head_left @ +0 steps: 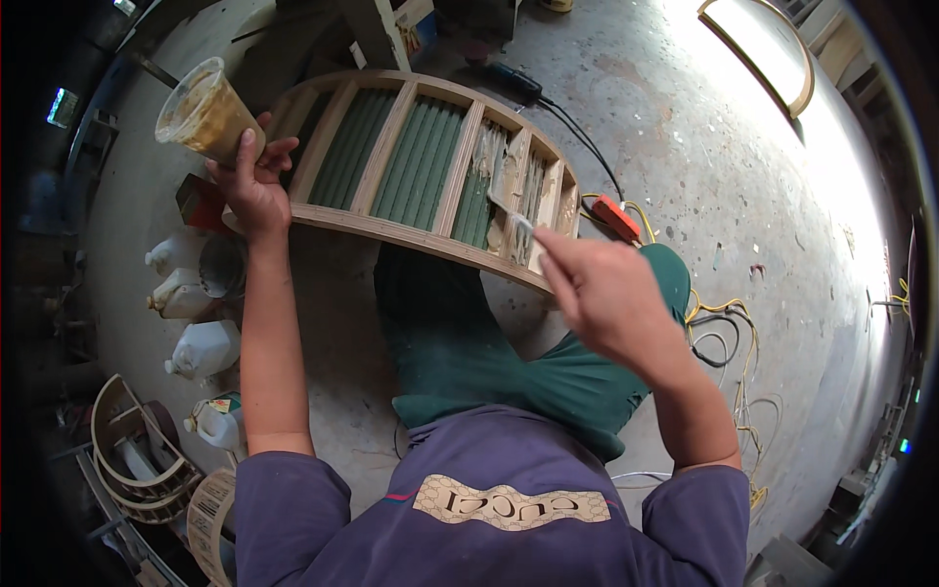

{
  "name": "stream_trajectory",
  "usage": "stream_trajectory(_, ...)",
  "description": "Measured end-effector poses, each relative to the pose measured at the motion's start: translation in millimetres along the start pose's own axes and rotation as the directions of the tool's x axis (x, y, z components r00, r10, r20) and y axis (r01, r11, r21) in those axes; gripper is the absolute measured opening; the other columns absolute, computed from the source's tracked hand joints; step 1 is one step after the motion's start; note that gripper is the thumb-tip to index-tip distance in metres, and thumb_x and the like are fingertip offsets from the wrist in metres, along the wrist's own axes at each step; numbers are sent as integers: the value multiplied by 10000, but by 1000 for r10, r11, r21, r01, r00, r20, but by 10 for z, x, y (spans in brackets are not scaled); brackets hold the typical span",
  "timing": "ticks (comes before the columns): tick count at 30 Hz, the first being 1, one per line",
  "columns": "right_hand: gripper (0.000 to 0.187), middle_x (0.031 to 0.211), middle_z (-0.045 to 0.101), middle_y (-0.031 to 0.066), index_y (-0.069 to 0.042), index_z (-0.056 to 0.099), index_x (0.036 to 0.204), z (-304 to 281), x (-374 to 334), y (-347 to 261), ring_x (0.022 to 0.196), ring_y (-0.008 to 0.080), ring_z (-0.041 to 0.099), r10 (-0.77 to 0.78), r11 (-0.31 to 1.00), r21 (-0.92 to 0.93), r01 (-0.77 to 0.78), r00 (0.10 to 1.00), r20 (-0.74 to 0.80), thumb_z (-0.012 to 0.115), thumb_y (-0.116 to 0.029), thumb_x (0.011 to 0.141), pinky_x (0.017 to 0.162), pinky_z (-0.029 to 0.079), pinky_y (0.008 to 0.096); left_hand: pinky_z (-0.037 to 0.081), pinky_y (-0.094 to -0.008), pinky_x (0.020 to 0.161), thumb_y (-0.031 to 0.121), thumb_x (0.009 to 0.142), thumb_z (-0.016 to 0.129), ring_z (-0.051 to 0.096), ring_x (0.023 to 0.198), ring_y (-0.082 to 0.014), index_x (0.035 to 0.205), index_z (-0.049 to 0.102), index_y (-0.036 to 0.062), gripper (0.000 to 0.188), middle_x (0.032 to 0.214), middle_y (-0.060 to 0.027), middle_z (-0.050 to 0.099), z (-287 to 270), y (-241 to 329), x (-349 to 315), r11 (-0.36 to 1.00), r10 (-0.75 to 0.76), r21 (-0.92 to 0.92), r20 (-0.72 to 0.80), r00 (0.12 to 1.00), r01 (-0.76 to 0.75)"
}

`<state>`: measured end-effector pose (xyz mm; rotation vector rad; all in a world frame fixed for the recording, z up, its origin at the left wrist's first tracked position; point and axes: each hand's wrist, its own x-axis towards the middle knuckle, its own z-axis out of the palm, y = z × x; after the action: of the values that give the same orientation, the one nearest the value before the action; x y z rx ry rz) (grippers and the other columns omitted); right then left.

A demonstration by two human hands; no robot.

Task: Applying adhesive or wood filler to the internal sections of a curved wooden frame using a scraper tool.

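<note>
My left hand [256, 184] holds up a clear plastic cup [201, 108] at the upper left, tilted, with tan paste inside and on its walls. In front of my knees lies a curved wooden frame [362, 221] with cross slats and green ribbed panels [419, 161] between them. My right hand [606, 289] is closed round a small tool with a pale narrow head [511, 208]; whether brush or spatula I cannot tell. The tool's head is over the frame's right part, where tan paste [497, 157] is smeared on the green strips and slats.
White plastic jugs [203, 349] stand along the left. A curved wooden piece [137, 479] lies lower left. Beyond the frame are a dark corded power tool [515, 83] and an orange-red box [616, 218]. Yellow and black cables [729, 318] run over the concrete floor at right.
</note>
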<state>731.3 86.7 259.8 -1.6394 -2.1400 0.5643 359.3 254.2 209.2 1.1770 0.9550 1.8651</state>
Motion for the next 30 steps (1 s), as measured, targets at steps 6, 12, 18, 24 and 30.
stream_trajectory(6,261,862,676,261,-66,731,1165,-224,695,384,792,445,663,4,997,-78,-11,996,-93,583,-207,1002,720,528,475,497,-306,560,127,974,662,750,726,-288,1372,367,55,500,1164,-204,698,38,-42,38,999,-22,-31,33,999,23)
stream_trajectory(12,281,836,648,281,-53,720,1194,-202,729,452,769,462,643,6,993,-114,1,998,63,573,-208,1011,698,521,471,498,-307,562,130,975,665,750,728,-298,1346,357,66,487,1163,-204,699,-17,-38,21,998,-30,-51,10,1000,30)
stream_trajectory(18,277,743,560,289,-13,708,1205,-325,476,212,655,460,577,13,1000,-18,-10,982,191,586,-165,1010,634,475,471,499,-307,564,129,977,663,752,733,-302,1340,357,67,478,1153,-204,703,-40,-63,29,997,-27,-67,15,1000,28)
stream_trajectory(24,265,673,521,259,-19,715,1209,-450,243,5,585,430,527,-37,999,37,28,959,281,608,-151,1005,586,431,467,499,-306,560,122,981,657,754,736,-306,1329,372,61,454,1142,-209,706,-62,-58,32,997,-31,-77,24,999,33)
stream_trajectory(30,266,638,474,219,-3,712,1212,-598,248,19,535,293,485,26,996,72,-57,928,372,589,-132,1016,587,416,407,497,-307,554,118,982,655,753,723,-308,1312,395,48,426,1133,-211,710,-36,-48,33,996,-22,-82,27,999,24)
